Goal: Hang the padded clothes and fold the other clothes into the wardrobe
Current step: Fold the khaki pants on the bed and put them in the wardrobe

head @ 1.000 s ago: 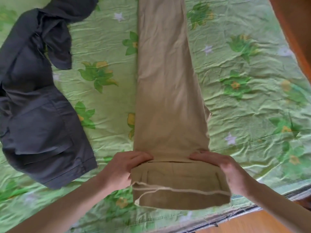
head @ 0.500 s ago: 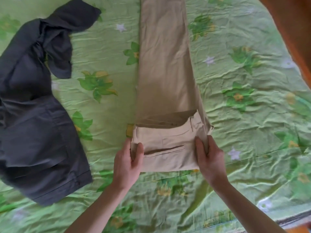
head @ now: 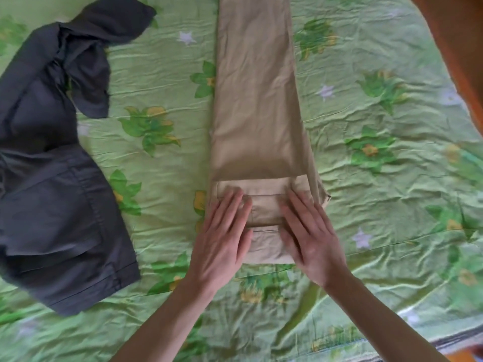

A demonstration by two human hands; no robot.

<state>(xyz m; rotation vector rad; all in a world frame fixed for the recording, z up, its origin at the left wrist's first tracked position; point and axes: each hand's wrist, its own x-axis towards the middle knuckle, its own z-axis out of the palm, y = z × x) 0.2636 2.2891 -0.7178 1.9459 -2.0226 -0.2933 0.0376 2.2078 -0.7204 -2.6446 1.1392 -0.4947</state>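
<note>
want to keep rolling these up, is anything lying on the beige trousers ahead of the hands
Nothing visible. Left hand and right hand press flat on the folded end of the beige trousers; the dark grey garment lies apart, to the left.

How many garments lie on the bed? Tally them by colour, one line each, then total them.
Beige: 1, the beige trousers, waist end folded over under the left hand and right hand.
Dark grey: 1, the dark grey garment, crumpled.
Total: 2, both on the green floral bedspread.
</note>
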